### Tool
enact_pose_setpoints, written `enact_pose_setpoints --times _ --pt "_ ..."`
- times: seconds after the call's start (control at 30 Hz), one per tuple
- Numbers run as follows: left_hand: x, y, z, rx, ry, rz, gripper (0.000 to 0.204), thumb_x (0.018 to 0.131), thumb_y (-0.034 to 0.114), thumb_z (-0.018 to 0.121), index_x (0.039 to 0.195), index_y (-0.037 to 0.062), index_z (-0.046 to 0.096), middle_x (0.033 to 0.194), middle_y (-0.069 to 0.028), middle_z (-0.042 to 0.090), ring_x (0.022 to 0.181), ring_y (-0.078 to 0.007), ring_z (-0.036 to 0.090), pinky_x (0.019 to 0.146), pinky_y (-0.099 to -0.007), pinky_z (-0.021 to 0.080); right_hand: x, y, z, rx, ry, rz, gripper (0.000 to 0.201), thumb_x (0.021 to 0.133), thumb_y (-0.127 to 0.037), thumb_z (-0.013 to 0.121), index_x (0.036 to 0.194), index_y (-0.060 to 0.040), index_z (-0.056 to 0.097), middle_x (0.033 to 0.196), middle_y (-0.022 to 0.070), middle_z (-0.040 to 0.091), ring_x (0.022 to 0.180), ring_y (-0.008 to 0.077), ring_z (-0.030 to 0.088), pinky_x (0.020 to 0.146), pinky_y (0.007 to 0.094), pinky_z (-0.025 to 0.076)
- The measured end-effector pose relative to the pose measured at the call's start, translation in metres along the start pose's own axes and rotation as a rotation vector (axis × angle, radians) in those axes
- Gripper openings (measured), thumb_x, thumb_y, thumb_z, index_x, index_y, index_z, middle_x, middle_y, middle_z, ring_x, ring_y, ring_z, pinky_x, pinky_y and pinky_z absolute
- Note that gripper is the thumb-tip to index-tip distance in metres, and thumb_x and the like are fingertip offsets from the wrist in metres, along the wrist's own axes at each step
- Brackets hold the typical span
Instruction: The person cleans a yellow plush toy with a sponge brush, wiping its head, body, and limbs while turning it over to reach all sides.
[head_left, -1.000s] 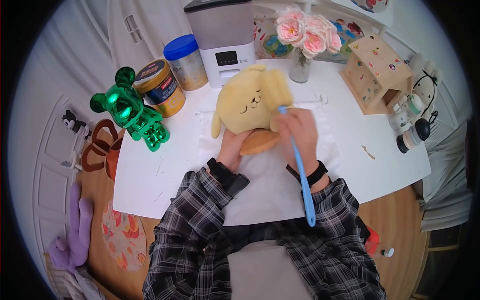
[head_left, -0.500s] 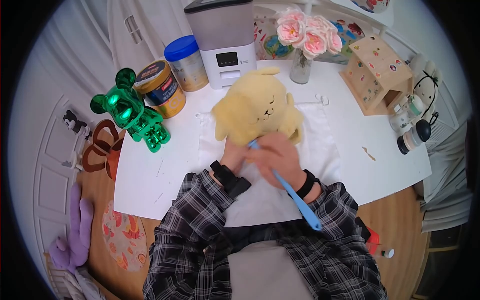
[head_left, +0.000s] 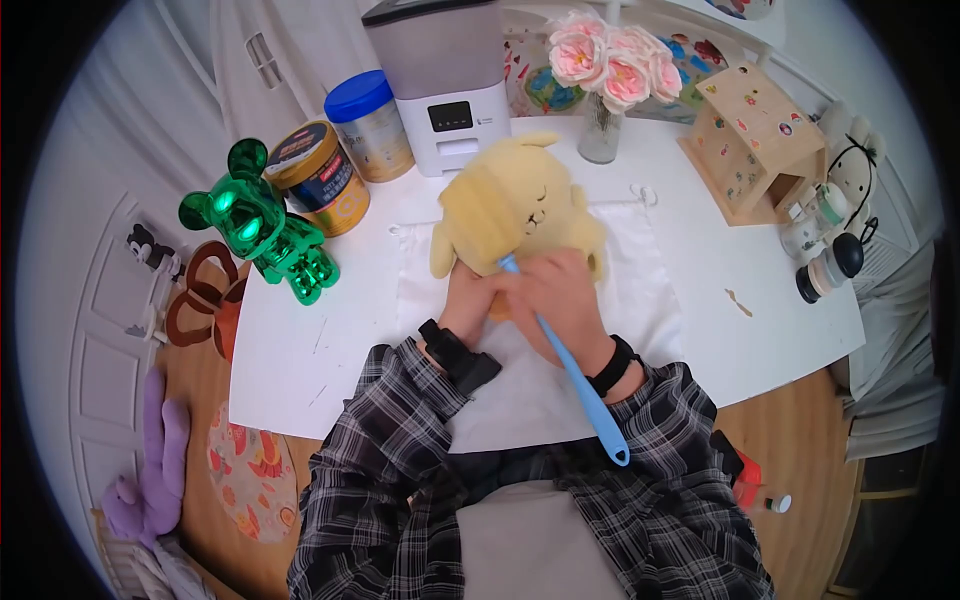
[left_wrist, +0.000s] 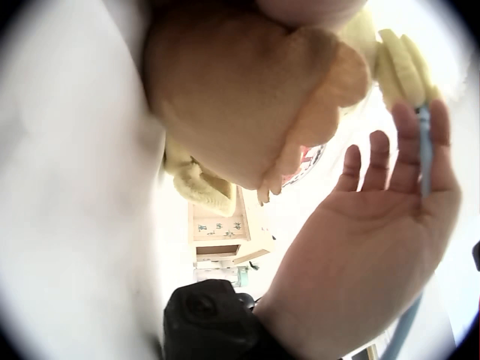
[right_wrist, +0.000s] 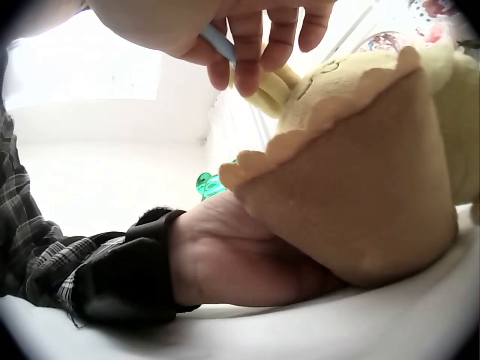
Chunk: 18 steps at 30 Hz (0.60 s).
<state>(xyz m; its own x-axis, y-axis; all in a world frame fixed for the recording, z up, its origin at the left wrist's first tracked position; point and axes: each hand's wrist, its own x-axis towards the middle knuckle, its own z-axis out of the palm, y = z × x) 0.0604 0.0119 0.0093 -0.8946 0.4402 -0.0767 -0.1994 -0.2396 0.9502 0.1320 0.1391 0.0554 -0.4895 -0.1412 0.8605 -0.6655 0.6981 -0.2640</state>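
The right hand [head_left: 556,303] angles forward and inward in the head view, pinching a blue-handled brush [head_left: 583,385]. Beside it, the left hand [head_left: 468,300] holds the plush toy [head_left: 547,205] just ahead of both. The left wrist view shows the right hand's fingers nearly straight, handle between thumb and forefinger. In the right wrist view, the left hand goes under the toy's orange base [right_wrist: 360,180], fingertips hidden.
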Motion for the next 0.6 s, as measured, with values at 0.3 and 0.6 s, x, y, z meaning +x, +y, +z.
enact_pose_setpoints --times 0.3,0.6 --pt "0.01 -0.005 -0.003 -0.082 -0.04 0.069 0.033 0.088 0.006 0.059 0.12 0.001 0.054 0.114 -0.0078 0.062 0.101 -0.0163 0.061 0.086 -0.0287 0.05 -0.006 0.006 -0.005 0.046 0.148 -0.034 0.019 0.069 0.002 0.059 0.084 -0.0072 0.065 0.086 0.0091 0.058 0.076 0.0273 0.053 0.075 0.0363 0.041" --pt "0.016 -0.009 -0.007 -0.028 -0.112 0.078 0.041 0.09 0.005 0.055 0.128 -0.0013 0.042 0.119 -0.0095 0.057 0.103 -0.0177 0.061 0.085 -0.0301 0.052 -0.001 0.019 -0.007 -0.114 0.138 0.071 0.02 0.07 -0.001 0.062 0.089 -0.0085 0.063 0.081 0.0065 0.057 0.081 0.0264 0.053 0.077 0.038 0.04"
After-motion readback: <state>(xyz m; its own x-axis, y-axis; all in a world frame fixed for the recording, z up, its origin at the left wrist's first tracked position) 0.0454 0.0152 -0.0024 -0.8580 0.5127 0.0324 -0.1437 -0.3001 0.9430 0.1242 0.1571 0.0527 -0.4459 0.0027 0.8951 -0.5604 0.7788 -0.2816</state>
